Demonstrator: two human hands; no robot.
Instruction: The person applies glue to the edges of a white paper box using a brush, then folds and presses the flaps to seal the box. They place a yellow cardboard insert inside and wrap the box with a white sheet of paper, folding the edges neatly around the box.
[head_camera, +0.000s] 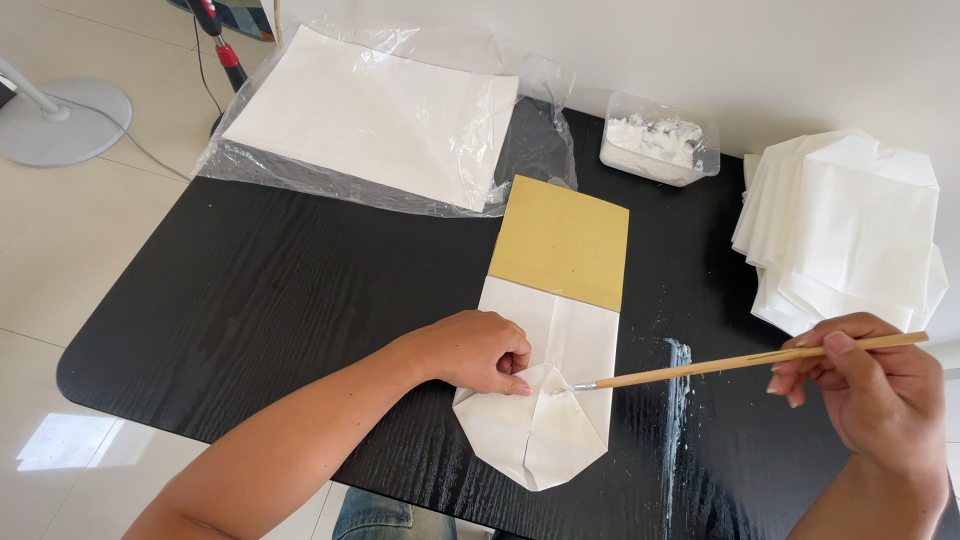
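Note:
A folded white paper bag (545, 400) lies on the black table (280, 300), with a tan cardboard sheet (562, 240) sticking out of its far end. My left hand (478, 350) presses down on the bag's folded flaps, fingers curled. My right hand (868, 385) grips a wooden brush (740, 362) by its handle. The brush tip touches the bag's flap just right of my left fingers.
A stack of white sheets in clear plastic wrap (370, 115) lies at the back left. A clear tub of white paste (658, 140) stands at the back. Folded white bags (850, 225) pile at the right. A white paste smear (678, 385) marks the table.

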